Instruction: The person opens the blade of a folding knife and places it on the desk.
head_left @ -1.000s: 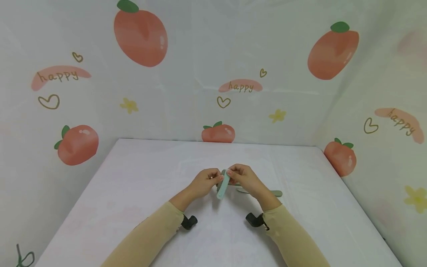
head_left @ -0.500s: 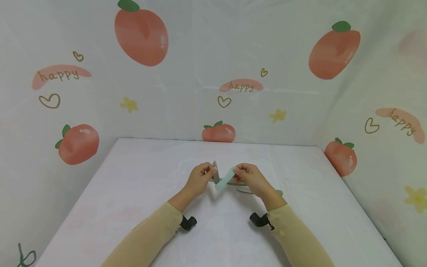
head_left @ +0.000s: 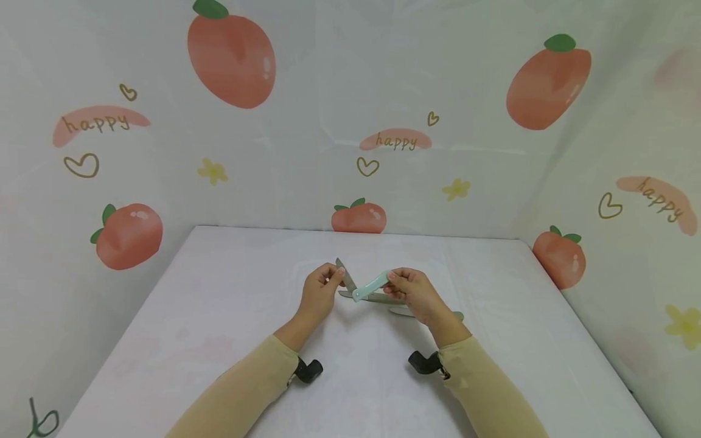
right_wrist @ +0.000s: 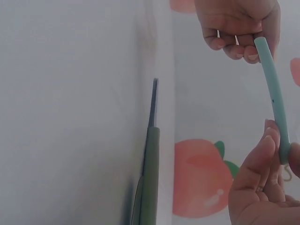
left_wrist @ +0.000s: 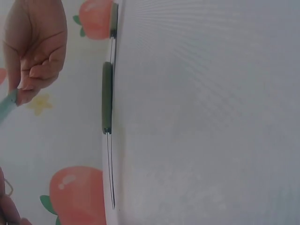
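A folding knife with a mint-green handle [head_left: 372, 286] is held up over the table between both hands. Its grey blade [head_left: 347, 277] stands at a wide angle to the handle, so the two form a V. My left hand [head_left: 317, 293] pinches the blade between thumb and fingers. With thumb and fingertips, my right hand [head_left: 414, 294] grips the far end of the handle. Beneath the hands lies a green-handled knife [head_left: 383, 298] with its blade out to the left. A second green-handled knife [head_left: 401, 312] lies nearer, partly hidden by the right wrist.
The white table [head_left: 246, 274] runs back to a cloth wall printed with fruit and lettering. Black wrist-worn devices, a left one [head_left: 309, 370] and a right one [head_left: 425, 362], jut inward from the sleeves.
The hands have moved apart. The knife's blade has swung away from its handle, going from nearly folded to a wide V, and the handle has turned flatter.
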Motion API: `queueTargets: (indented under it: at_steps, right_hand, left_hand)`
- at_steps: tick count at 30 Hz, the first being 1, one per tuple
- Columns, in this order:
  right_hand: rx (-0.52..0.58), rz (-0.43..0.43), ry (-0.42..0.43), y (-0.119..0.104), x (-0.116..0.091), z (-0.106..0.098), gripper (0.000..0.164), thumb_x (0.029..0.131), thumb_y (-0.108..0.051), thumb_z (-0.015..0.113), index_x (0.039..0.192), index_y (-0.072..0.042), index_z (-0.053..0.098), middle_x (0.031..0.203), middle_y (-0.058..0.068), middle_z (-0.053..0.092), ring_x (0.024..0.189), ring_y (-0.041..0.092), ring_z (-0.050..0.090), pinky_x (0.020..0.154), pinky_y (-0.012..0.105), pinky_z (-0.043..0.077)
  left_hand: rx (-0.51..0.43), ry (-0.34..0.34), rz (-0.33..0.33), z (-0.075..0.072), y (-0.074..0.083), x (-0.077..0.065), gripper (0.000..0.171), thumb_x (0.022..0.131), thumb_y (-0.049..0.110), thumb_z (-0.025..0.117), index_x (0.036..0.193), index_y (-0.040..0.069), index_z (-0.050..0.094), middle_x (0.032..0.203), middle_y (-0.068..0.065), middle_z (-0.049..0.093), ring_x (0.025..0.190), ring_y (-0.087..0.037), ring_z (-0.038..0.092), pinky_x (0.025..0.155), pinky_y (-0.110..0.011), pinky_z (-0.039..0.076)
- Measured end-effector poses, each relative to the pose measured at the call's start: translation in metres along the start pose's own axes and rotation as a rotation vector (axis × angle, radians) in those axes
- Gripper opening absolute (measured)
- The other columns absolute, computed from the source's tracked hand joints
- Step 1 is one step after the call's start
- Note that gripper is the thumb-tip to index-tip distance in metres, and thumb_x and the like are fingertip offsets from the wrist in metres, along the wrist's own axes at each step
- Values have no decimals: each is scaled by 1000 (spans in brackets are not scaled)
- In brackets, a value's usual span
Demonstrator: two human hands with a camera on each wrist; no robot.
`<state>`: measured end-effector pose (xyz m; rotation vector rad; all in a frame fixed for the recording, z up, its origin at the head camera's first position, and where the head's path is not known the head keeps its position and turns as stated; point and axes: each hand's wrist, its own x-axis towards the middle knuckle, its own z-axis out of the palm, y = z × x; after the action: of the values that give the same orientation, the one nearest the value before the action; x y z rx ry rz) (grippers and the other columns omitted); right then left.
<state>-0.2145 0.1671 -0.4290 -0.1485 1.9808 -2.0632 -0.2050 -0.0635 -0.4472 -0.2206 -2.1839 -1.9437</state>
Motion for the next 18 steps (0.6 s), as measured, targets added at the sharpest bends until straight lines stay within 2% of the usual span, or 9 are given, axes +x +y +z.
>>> queueTargets:
  at_steps: [4, 9, 13, 18]
  right_hand:
    - [6, 1, 12, 0, 0, 1, 20, 105, -12, 52, 111, 7, 57, 89, 3, 69, 80, 12, 63, 76, 25, 53]
    - [-8, 1, 5, 1, 1, -3, 23, 105, -15, 54, 111, 7, 57, 91, 3, 67, 81, 13, 62, 78, 25, 53]
    - [-63, 7, -19, 1, 0, -8, 22, 103, -13, 56, 111, 8, 58, 90, 3, 66, 81, 14, 62, 78, 25, 53]
    - [-176, 17, -91, 0, 1, -14, 18, 101, -10, 60, 108, 7, 62, 90, 2, 67, 80, 16, 62, 80, 30, 52]
  left_hand:
    - [10, -21, -11, -2, -2, 0, 22, 101, 16, 60, 83, 3, 62, 81, -7, 67, 75, -23, 53, 62, -26, 35]
    - [100, -102, -23, -7, -4, 1, 18, 100, 15, 62, 86, 4, 60, 82, -10, 68, 78, -17, 57, 66, -27, 39]
    - [92, -182, -106, -11, -1, 1, 14, 96, 13, 69, 88, 4, 61, 83, -19, 69, 74, -20, 57, 61, -25, 37]
    - [92, -298, -220, -17, 6, 4, 15, 92, 13, 73, 88, 5, 60, 83, -9, 73, 85, -21, 67, 68, -28, 39]
